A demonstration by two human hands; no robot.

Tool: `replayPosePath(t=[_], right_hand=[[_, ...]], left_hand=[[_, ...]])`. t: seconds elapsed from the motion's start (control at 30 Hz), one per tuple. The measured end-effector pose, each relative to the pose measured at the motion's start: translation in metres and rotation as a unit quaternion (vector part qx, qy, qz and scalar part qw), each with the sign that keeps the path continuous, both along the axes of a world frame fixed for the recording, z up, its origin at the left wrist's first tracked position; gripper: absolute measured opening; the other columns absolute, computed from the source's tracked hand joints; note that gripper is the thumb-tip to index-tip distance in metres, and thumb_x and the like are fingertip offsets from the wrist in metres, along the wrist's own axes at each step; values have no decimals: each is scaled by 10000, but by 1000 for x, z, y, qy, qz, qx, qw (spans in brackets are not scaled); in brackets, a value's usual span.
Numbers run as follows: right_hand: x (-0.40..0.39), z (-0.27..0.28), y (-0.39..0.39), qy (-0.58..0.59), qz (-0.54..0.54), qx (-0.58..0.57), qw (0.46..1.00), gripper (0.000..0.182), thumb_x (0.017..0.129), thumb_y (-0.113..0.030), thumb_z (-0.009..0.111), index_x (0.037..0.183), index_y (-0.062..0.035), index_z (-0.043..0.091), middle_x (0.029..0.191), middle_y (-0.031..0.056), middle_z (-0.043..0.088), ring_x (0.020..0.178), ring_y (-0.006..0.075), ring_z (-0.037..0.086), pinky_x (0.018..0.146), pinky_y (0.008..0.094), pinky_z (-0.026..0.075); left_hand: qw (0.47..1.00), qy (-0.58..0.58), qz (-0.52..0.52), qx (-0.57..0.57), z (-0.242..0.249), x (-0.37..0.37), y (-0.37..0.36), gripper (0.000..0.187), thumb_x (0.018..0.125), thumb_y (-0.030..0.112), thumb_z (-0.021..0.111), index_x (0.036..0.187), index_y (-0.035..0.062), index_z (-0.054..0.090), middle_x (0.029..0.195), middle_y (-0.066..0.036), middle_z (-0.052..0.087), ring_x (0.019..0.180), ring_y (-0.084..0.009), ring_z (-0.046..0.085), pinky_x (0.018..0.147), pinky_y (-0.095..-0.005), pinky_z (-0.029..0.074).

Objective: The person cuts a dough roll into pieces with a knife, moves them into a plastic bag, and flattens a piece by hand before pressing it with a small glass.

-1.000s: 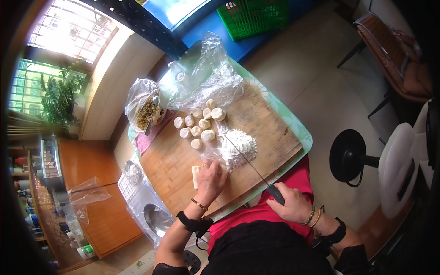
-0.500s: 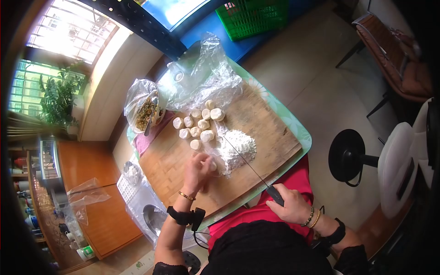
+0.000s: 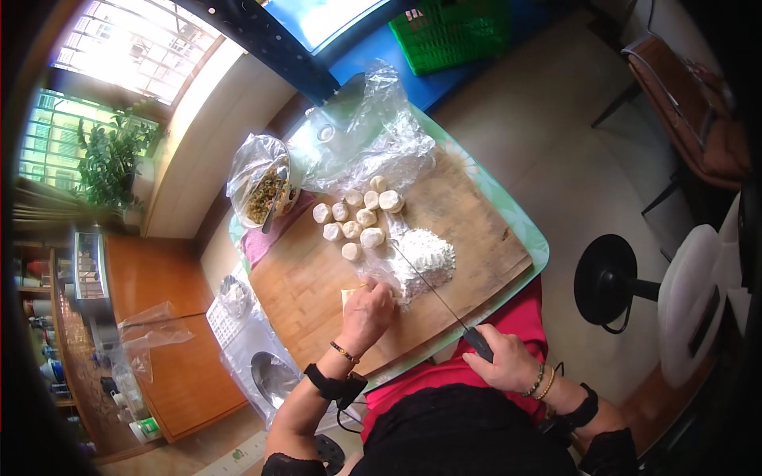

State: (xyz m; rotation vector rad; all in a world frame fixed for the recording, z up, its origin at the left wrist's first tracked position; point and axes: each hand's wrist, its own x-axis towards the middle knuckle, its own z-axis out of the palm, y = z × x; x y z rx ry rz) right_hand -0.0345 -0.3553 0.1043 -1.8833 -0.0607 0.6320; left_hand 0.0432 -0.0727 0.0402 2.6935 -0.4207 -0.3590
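Observation:
My right hand (image 3: 504,361) is wrapped round the black handle of a knife (image 3: 432,287), whose thin blade reaches up-left over the white flour pile (image 3: 425,258). On the wooden board (image 3: 302,297), my left hand (image 3: 369,313) rests with its fingers bent together. A pale piece of dough (image 3: 347,298) shows at the left side of that hand; what lies under the fingers is hidden. Several round floured dough pieces (image 3: 371,237) sit in a cluster above my left hand, beside the flour.
A bowl of chopped filling (image 3: 266,196) with a spoon and plastic cover stands at the board's upper left. Crumpled clear plastic (image 3: 381,135) lies behind the dough. A green basket (image 3: 452,36), a white stool (image 3: 690,301) and a brown chair (image 3: 690,119) are farther off.
My left hand has moved right and slightly down, and a pale dough piece now shows beside it. The whole view has shifted a little. My right hand still holds the knife.

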Motion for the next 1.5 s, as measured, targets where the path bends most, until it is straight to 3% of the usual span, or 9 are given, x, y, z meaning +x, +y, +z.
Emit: replayPosePath(t=[0.1,0.27,0.57,0.8,0.87,0.93,1.13,1.23,1.5], right_hand=[[0,1,0,-5,-1,1,1000,396,840,-222,679,1109,1,494,745,206,632,686,395,649,590,458,509],[2,2,3,1,-5,-4,1000,382,841,-226,681,1095,0,506,752,206,639,683,394,651,586,456,511],[9,4,12,4,-14,4,1000,382,839,-220,683,1106,-3,519,754,198,648,690,387,660,593,446,522],[14,3,22,-34,25,6,999,382,845,-223,674,1122,-10,519,746,186,653,662,379,655,582,448,523],[16,3,28,-30,51,0,998,375,853,-238,662,1121,-17,519,739,183,652,655,379,653,580,454,521],[16,2,36,-28,77,-7,997,368,862,-252,651,1119,-24,519,732,180,651,648,378,651,577,460,520],[22,-4,59,-68,195,-32,978,356,873,-281,629,1118,-52,510,778,183,658,708,378,660,609,474,520],[30,0,63,-86,235,-74,965,351,866,-288,638,1088,-52,502,796,179,661,722,380,660,621,474,523],[26,11,58,-88,229,-86,966,328,871,-282,629,1070,-54,504,737,186,647,668,391,648,598,489,517]], left_hand=[[994,7,70,-81,1,9,5,229,757,32,660,982,53,618,834,-142,570,771,-309,595,657,-408,483],[968,-205,110,-93,14,64,26,178,768,10,636,937,65,615,769,-83,553,688,-253,573,626,-363,466],[980,-127,130,-77,3,76,33,180,789,71,669,962,73,622,791,-86,561,713,-240,581,635,-367,475],[973,-139,159,-92,13,60,42,266,803,116,699,1054,60,633,896,-101,604,733,-229,592,658,-355,483],[964,-159,181,-111,14,40,60,215,830,78,696,1032,27,642,881,-85,614,654,-165,565,568,-288,452],[958,-122,231,-121,16,11,68,155,845,123,686,956,22,648,780,-111,612,625,-214,585,607,-336,478],[924,-54,335,-175,-9,-53,64,230,813,179,716,970,35,630,822,-106,603,712,-221,600,627,-346,486],[931,-52,304,-196,-32,-54,60,279,752,112,695,993,36,579,821,-141,556,760,-312,556,675,-409,463],[954,-95,177,-222,-12,-50,48,282,759,70,670,1027,39,591,924,-167,572,862,-358,544,764,-437,443]])
